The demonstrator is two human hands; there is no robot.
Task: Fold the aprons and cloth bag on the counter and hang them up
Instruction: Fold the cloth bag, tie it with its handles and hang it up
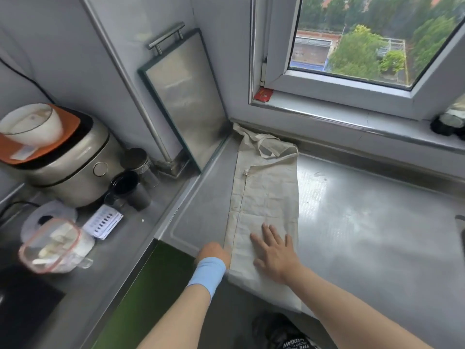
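Observation:
A cream cloth bag (266,192) lies flat and lengthwise on the steel counter (364,235), folded into a narrow strip, with its handles bunched at the far end by the wall. My right hand (275,250) presses flat on the bag's near part, fingers spread. My left hand (214,253), with a blue wristband, is at the bag's left edge near the counter's front; its fingers curl toward the fabric edge, and whether they pinch it is hidden. No aprons show on the counter.
A steel tray with a handle (183,96) leans on the wall at the corner. On the lower left counter stand a rice cooker (68,157), dark cups (130,187), a paper roll and a plastic box (52,245). A window sill runs along the back.

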